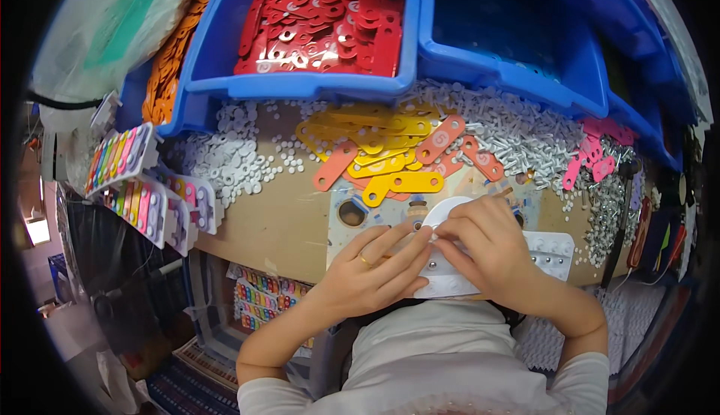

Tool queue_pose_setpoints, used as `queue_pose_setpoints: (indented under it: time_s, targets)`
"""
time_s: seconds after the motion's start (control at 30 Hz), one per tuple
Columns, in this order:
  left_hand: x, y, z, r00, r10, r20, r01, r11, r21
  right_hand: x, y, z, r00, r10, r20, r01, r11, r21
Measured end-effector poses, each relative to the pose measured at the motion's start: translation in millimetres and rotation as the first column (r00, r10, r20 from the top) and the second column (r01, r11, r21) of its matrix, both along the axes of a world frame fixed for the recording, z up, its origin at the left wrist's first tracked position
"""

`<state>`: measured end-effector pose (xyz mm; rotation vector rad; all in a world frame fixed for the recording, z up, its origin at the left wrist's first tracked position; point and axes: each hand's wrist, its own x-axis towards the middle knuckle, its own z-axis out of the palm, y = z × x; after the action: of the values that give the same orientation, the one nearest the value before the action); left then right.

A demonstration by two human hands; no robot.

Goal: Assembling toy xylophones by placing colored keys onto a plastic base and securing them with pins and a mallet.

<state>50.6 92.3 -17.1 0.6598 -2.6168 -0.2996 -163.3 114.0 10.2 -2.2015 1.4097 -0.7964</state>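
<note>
I am looking down at both hands working together at the near edge of the tabletop [277, 220]. My left hand [371, 269] is lying with fingers stretched out almost flat, pressing on the white plastic plate [450, 280], a ring showing on one finger. My right hand [487, 246] is curling its fingers down over the rounded upper end of the same plate, pinching at it where the two sets of fingertips are meeting; I cannot tell whether a small piece is sitting between them. The plate is resting on the tabletop just in front of my chest, with small metal studs showing along it and on the part sticking out to the right. Just beyond the hands, yellow and orange flat strips [390, 156] are lying in a loose pile, with white washers [225, 156] spreading to the left, small white pins [517, 126] to the right and pink pieces [596, 160] further right. At the back, a blue bin [300, 85] is holding red strips [322, 10], the blue bin beside it [517, 70] is showing mostly its blue inside, and orange strips [169, 62] are filling another bin on the left. Finished coloured-bar pieces [142, 182] are stacking up at the left edge.
</note>
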Motion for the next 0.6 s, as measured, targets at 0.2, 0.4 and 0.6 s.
queue_pose_setpoints:
  time_s: [0.2, 0.4, 0.6]
  targets:
    - [-4.8, 3.9, -2.4, 0.995, 0.060, -0.079, -0.063, 0.997, -0.036, -4.2, -21.3, 17.3, 0.991, 0.090, -0.103, -0.062, 0.967, 0.249]
    - [8.5, 8.6, -2.2, 0.985, 0.077, -0.154, -0.076, 0.997, 0.010, -5.6, -30.1, 25.0, 0.952, -0.300, 0.060, 0.263, 0.903, 0.340]
    - [70.6, -21.0, 2.8, 0.684, 0.712, -0.160, -0.717, 0.697, 0.037, 31.0, -47.1, 17.0, 0.987, 0.031, -0.156, -0.037, 0.999, -0.035]
